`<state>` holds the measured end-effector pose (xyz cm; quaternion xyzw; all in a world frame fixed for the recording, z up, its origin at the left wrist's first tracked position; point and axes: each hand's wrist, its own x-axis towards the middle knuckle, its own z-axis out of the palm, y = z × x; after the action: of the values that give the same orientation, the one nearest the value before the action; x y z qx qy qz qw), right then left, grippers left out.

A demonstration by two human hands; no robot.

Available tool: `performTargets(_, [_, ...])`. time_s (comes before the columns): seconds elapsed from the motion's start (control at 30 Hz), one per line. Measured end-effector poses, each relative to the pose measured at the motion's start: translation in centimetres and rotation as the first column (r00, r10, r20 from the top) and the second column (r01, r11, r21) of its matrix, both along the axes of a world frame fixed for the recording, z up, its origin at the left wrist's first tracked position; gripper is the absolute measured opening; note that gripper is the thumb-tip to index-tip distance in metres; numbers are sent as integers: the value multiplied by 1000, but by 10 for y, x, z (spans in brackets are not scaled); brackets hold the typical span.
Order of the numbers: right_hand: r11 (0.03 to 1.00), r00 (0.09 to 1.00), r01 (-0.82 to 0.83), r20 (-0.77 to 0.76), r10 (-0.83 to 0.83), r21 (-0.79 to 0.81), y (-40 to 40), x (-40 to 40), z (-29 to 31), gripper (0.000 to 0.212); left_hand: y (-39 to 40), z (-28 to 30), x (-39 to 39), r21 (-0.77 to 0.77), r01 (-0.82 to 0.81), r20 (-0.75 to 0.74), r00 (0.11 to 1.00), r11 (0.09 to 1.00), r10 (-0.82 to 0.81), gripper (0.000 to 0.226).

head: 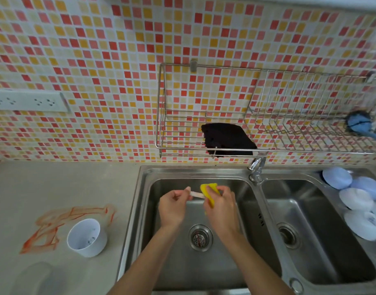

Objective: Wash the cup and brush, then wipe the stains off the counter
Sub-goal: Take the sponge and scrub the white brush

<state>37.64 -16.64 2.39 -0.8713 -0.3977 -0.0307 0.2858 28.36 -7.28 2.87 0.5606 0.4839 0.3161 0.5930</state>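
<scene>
Over the left sink basin point(174, 262) my left hand point(172, 207) pinches a small pale brush point(194, 194) by its handle. My right hand point(222, 207) grips a yellow sponge point(209, 191) folded around the brush's other end, which is hidden. A white cup point(86, 239) with dark specks inside stands upright on the grey counter point(55, 184), left of the sink. Orange-red scribbled stains point(55, 222) spread over the counter behind and left of the cup.
A wire rack point(267, 116) on the tiled wall holds a black cloth point(227, 139) and a blue dish brush point(360, 124). The tap point(256, 169) stands between the two basins. Several white and blue bowls point(357, 199) lie upside down at the far right. A power strip point(27, 101) hangs on the left wall.
</scene>
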Motion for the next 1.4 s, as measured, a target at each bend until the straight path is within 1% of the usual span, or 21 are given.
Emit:
performTargets(0.03, [1000, 1000, -5, 16, 5, -5, 1, -2, 0, 41, 2, -1, 0, 5, 1, 6, 1000, 1000, -1, 25])
performTargets(0.13, [994, 994, -108, 38, 107, 16, 8, -15, 3, 43, 8, -3, 0, 39, 25, 3, 1000, 999, -25, 24])
performTargets(0.23, [997, 998, -45, -37, 47, 62, 15, -3, 3, 41, 8, -2, 1, 65, 34, -6, 999, 997, -34, 25])
performTargets(0.3, [1000, 997, 2, -71, -1, 20, 15, 0, 1, 43, 10, -2, 2, 73, 16, -14, 1000, 997, -15, 26])
performTargets(0.37, [1000, 998, -27, -52, 27, 1, 13, -6, -3, 50, 12, -2, 1, 77, 10, -19, 1000, 997, -8, 27])
performTargets(0.43, [998, 998, -48, -28, 49, 29, 15, -9, -6, 55, 13, -1, 0, 79, 24, -11, 1000, 997, -23, 25])
performTargets(0.5, [998, 999, -44, -14, 45, 43, 19, -4, -3, 54, 11, 0, 0, 86, 41, 6, 999, 995, -42, 24])
performTargets(0.67, [988, 969, -151, 196, 153, -21, 16, 6, 4, 39, 6, 1, -1, 105, 72, 19, 997, 992, -74, 21])
performTargets(0.73, [985, 953, -171, 249, 172, -25, 14, 12, 2, 37, 6, 2, -4, 167, 120, 1, 993, 979, -122, 17])
performTargets(0.8, [978, 943, -204, 263, 205, -33, 12, 18, 2, 33, 10, 2, -8, 354, 225, -94, 974, 908, -205, 10])
performTargets(0.83, [974, 937, -220, 266, 224, -45, 11, 20, 3, 30, 13, 2, -11, 460, 292, -160, 956, 839, -245, 7])
performTargets(0.87, [970, 932, -237, 269, 244, -60, 11, 22, 5, 27, 16, 3, -14, 549, 356, -229, 934, 756, -274, 11])
performTargets(0.9, [965, 927, -251, 270, 261, -72, 11, 24, 7, 25, 20, 2, -15, 611, 410, -289, 912, 678, -291, 18])
performTargets(0.93, [963, 925, -259, 266, 271, -80, 12, 26, 10, 25, 23, 1, -15, 640, 447, -331, 894, 625, -301, 22])
performTargets(0.97, [964, 929, -255, 256, 267, -80, 13, 28, 13, 25, 24, 1, -15, 640, 462, -351, 887, 614, -302, 23])
performTargets(1.0, [969, 937, -238, 245, 248, -68, 13, 28, 15, 27, 24, 1, -13, 621, 457, -347, 889, 637, -299, 22])
performTargets(1.07, [987, 963, -160, 219, 159, -14, 15, 20, 18, 36, 22, 2, -10, 566, 398, -301, 915, 722, -268, 15])
performTargets(1.13, [997, 988, -78, 137, 75, 17, 18, 3, 21, 43, 19, 3, -6, 508, 313, -220, 948, 803, -230, 12])
performTargets(1.23, [994, 986, -103, 133, 98, 30, 22, -9, 17, 44, 15, 6, -2, 352, 220, -74, 976, 910, -207, 9])
performTargets(1.33, [998, 995, -12, 96, 7, 54, 19, 6, 11, 47, 16, 4, 0, 282, 161, -12, 986, 946, -164, 3])
performTargets(1.4, [997, 994, 24, 104, -31, 67, 13, 8, 6, 49, 16, 3, 1, 236, 134, 23, 989, 962, -144, 5])
